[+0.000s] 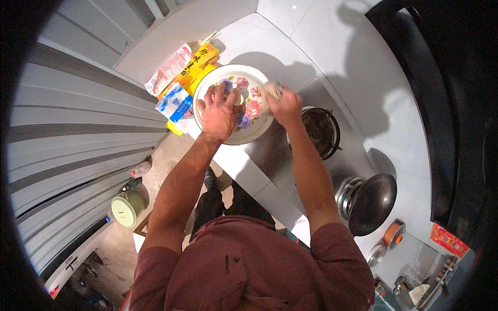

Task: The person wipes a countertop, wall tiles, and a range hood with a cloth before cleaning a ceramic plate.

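Note:
A round white enamel lid or tray [252,133] with printed roses lies on the counter before me. My left hand [218,116] rests on its left half, palm down, with the fingers spread. Beside those fingertips sits a small round pale piece [239,99], perhaps a knob; part of it is hidden. Over the right rim, my right hand [287,105] is closed on a crumpled beige cloth-like wad [273,90]. Motion blur hides its exact material.
Yellow noodle packets [200,58] and a blue-and-white bag [175,103] crowd the left side. A gas burner [321,132] is right of my right hand, with a dark wok [373,204] farther along. A green lidded bucket [126,210] stands on the floor.

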`<state>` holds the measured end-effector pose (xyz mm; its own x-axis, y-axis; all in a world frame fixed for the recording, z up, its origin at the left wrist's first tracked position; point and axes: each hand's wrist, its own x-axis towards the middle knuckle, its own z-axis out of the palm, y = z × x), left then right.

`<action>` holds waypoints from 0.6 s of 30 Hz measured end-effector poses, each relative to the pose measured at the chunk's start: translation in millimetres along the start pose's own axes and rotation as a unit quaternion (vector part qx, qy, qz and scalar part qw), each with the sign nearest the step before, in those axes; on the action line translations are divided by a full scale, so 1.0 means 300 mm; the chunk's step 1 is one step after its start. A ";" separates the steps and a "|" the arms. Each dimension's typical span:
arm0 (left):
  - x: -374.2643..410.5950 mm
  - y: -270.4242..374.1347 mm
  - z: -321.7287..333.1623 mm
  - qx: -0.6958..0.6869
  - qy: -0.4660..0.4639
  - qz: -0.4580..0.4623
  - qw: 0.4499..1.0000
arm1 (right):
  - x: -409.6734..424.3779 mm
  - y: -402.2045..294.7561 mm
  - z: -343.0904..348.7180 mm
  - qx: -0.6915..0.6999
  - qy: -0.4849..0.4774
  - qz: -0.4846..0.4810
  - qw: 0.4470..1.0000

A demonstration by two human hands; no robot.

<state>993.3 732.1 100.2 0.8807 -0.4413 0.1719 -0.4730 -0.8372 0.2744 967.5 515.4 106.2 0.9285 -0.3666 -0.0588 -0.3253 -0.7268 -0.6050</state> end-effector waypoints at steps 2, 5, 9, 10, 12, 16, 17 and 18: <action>0.000 -0.001 0.013 -0.004 0.007 0.005 1.000 | -0.188 0.012 -0.019 0.029 -0.032 0.036 0.998; 0.001 0.002 -0.003 -0.026 -0.007 -0.005 1.000 | -0.416 -0.110 0.020 0.048 -0.061 0.028 0.997; 0.013 0.012 -0.013 -0.013 -0.013 -0.006 1.000 | -0.398 -0.073 0.120 0.041 0.090 -0.066 0.993; 0.005 0.013 -0.016 -0.021 -0.011 -0.005 1.000 | -0.358 -0.055 0.097 0.019 0.098 -0.079 0.992; 0.000 0.004 -0.018 -0.021 -0.014 -0.008 1.000 | -0.244 -0.011 0.079 -0.034 0.133 -0.078 0.988; 0.011 0.037 -0.032 -0.016 -0.010 -0.012 1.000 | 0.100 0.043 0.043 -0.031 0.077 -0.088 0.993; 0.011 0.034 -0.033 -0.018 -0.011 -0.025 0.999 | 0.152 -0.009 0.020 -0.052 0.060 -0.122 0.989; 0.009 0.031 -0.032 -0.025 -0.006 -0.018 1.000 | 0.194 -0.019 0.017 -0.043 0.081 -0.136 0.987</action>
<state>991.1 726.3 112.1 0.8975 -0.4146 0.1503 -0.4409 -0.8358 0.3272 1024.3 501.1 102.0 0.9450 -0.2349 0.2276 -0.0893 -0.8547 -0.5114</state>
